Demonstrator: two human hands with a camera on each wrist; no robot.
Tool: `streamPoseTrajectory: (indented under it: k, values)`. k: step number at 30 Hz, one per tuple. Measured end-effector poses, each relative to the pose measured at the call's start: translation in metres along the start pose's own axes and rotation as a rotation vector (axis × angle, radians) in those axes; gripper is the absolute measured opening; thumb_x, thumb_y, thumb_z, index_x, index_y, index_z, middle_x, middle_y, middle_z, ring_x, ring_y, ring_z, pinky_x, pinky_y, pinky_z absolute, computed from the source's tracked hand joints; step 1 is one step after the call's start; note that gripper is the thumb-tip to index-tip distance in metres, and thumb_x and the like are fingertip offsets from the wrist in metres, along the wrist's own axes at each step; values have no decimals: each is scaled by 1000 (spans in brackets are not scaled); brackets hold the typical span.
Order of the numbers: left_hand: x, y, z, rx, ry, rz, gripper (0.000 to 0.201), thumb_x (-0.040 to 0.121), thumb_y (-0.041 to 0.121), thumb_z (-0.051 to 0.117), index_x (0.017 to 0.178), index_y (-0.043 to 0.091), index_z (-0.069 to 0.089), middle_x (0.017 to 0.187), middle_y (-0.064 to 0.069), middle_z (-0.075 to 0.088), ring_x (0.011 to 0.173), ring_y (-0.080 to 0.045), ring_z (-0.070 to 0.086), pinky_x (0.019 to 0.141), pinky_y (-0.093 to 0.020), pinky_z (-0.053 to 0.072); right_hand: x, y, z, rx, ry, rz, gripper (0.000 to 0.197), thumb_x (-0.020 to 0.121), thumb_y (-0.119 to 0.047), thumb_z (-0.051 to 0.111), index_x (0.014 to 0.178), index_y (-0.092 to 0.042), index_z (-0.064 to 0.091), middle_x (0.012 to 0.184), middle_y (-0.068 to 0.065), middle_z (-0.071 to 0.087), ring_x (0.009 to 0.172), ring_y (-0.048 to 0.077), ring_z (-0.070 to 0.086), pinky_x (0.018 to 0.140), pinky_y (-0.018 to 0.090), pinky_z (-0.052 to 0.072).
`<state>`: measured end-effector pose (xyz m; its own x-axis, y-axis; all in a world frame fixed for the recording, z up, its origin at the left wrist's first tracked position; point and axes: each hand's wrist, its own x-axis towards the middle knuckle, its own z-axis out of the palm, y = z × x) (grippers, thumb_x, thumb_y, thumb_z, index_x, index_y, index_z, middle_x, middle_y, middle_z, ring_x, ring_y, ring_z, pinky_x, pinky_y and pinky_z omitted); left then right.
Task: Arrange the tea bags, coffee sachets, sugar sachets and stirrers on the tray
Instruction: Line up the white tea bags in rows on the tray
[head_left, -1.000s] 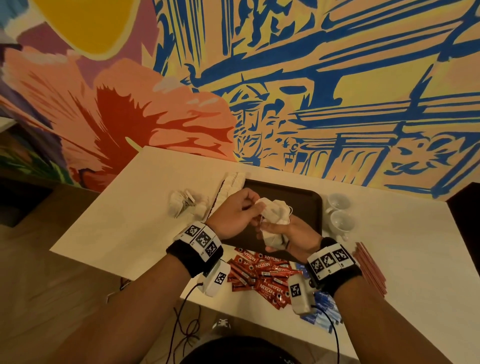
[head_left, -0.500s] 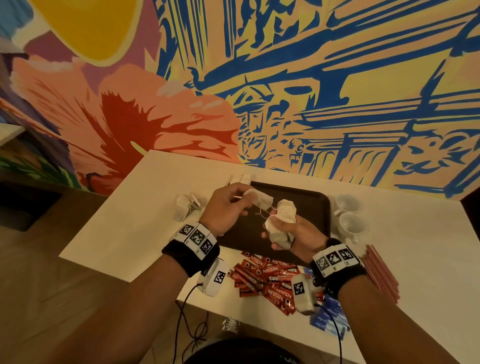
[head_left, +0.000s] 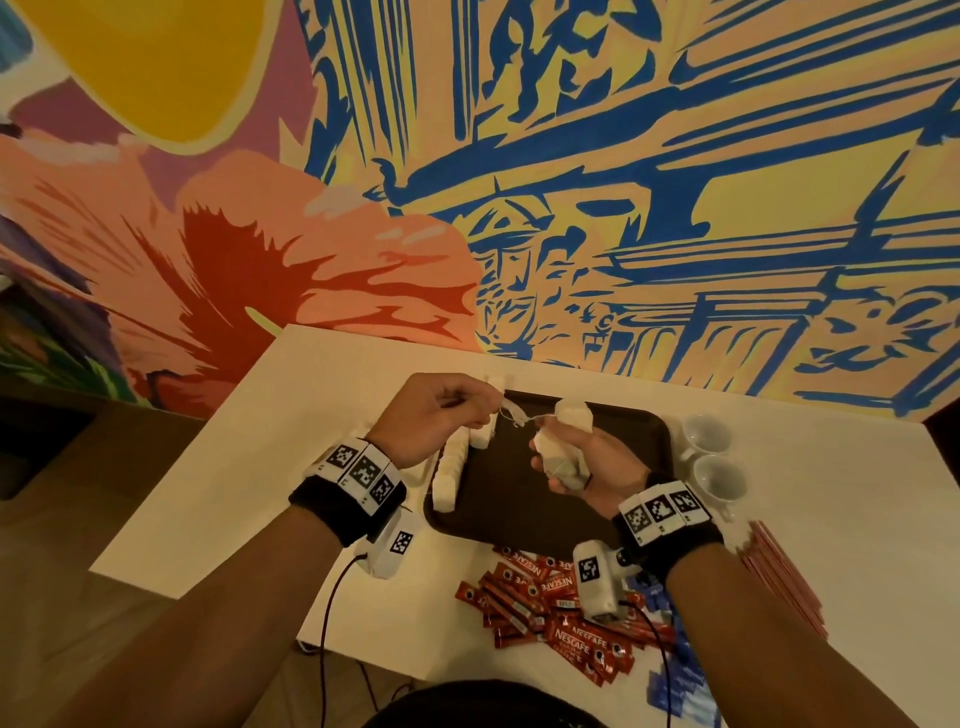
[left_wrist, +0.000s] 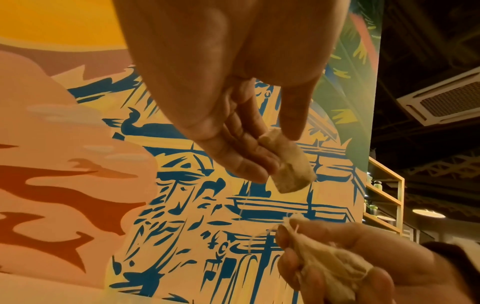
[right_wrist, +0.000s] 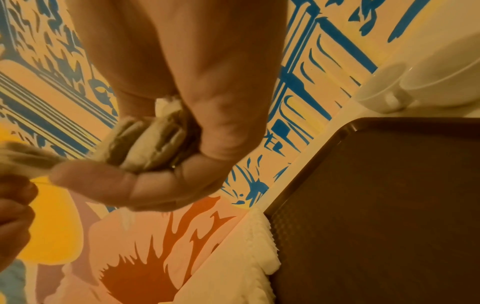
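"What is the left hand (head_left: 434, 415) holding?"
"One tea bag (left_wrist: 287, 162), pinched in its fingers above the dark tray (head_left: 519, 499)."
"And the right hand (head_left: 587, 467)?"
"It grips a bunch of tea bags (head_left: 563, 441) at three o'clock from the left hand, strings tangled between."

A painted mural (head_left: 571, 182) covers the wall: a yellow sun, an orange-red flower, blue line-work on peach; a white table (head_left: 218, 467) stands against it; brown wood floor (head_left: 78, 597) at the left; a ceiling air unit (left_wrist: 441, 98), wooden shelving (left_wrist: 384, 195); warm, dim light.
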<state>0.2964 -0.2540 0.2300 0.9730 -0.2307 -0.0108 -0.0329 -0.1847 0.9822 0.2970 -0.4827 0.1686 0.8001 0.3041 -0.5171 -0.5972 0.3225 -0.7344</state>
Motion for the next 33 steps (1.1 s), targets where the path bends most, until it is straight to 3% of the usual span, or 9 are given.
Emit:
streamPoseTrajectory:
  k: [4, 6, 9, 12, 16, 20, 23, 29, 33]
  values:
    - [8, -4, -5, -50, -75, -3, 11, 89, 8, 71, 95, 15, 77, 96, -4, 77, 92, -17, 71, 85, -31, 58, 6, -6, 21, -22, -107, 35, 54, 88, -56, 65, 121, -13, 63, 95, 13, 67, 79, 23, 66, 51, 28, 49]
    - [13, -7, -8, -39, -91, -12, 11, 88, 7, 72, 96, 14, 77, 96, -2, 77, 91, -15, 71, 82, -28, 58, 9, -8, 30, -68, -158, 38, 64, 85, -62, 63, 126, -12, 63, 99, 12, 67, 82, 23, 66, 52, 28, 50]
    - [21, -11, -18, -4, -105, -14, 17, 87, 3, 73, 101, 14, 75, 89, 0, 73, 82, -16, 69, 77, -24, 56, 15, -10, 37, -114, -196, 2, 50, 88, -45, 70, 125, -12, 65, 99, 9, 69, 81, 20, 65, 51, 26, 49]
    - [28, -13, -29, -29, -153, -31, 29, 86, 2, 75, 111, 16, 72, 82, -4, 65, 79, -19, 68, 77, -29, 59, 20, -10, 42, -156, -195, -35, 38, 85, -27, 76, 121, -15, 67, 99, 6, 69, 81, 18, 65, 50, 26, 49]
    - [35, -15, -41, -47, -245, -53, 39, 85, 0, 74, 120, 15, 68, 86, -11, 59, 82, -21, 66, 80, -31, 59, 27, -9, 46, -111, -214, -46, 32, 89, -18, 71, 120, -15, 65, 92, 4, 67, 78, 17, 62, 49, 24, 47]
    - [42, -20, -52, 21, -278, -82, 34, 85, 2, 76, 115, 16, 69, 86, -13, 62, 80, -20, 66, 79, -27, 57, 34, -9, 50, -121, -227, -83, 20, 91, -10, 68, 112, -13, 67, 86, 5, 66, 74, 15, 61, 49, 24, 45]
    - [49, -23, -59, 41, -244, -122, 30, 84, 4, 77, 112, 11, 69, 82, -10, 70, 77, -18, 69, 80, -32, 59, 41, -11, 52, -133, -182, -132, 16, 91, -7, 70, 105, -14, 68, 85, 4, 68, 74, 15, 64, 50, 25, 46]
    - [59, -29, -65, 134, -143, -139, 13, 84, 6, 78, 92, 12, 70, 75, -12, 73, 69, -19, 72, 69, -31, 59, 55, -7, 54, -198, -61, -232, 20, 85, -11, 78, 104, -13, 72, 90, 7, 71, 78, 21, 62, 51, 29, 49]
    - [64, -28, -66, 173, -137, -128, 11, 85, 10, 79, 93, 10, 73, 73, -13, 73, 65, -18, 70, 68, -32, 59, 60, -6, 53, -215, -28, -250, 22, 85, -15, 79, 106, -11, 72, 92, 8, 72, 78, 23, 62, 53, 30, 49]
